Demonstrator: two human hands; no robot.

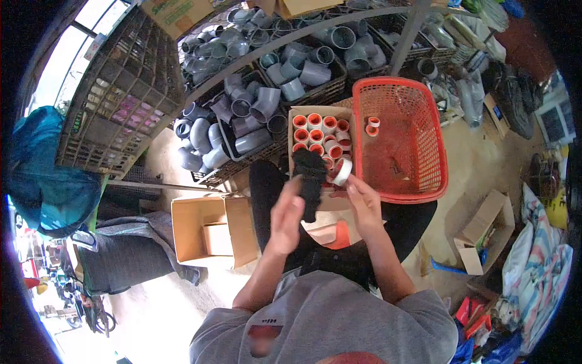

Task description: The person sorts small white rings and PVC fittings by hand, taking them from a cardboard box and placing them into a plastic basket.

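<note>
My right hand (365,209) pinches a white ring-shaped pipe fitting (342,172) between thumb and fingers. Opposite it, my left hand (286,219), slightly blurred, grips a dark, fuzzy black cloth (310,182) that hangs close to the fitting. Just beyond both hands stands a cardboard box (295,111) holding several white fittings (315,121) with orange insides, most of them upright in rows. The cloth and my hands hide part of the box's near end. On its right is a red plastic basket (434,151) with two small white-and-orange fittings (372,126) inside.
Black crates (242,159) full of grey pipe elbows (265,104) stand at the back. An opened cardboard box (242,233) lies left of my legs, another (485,230) to the right. A tall plastic crate (121,91) rises at the left, beside a teal bag (45,170).
</note>
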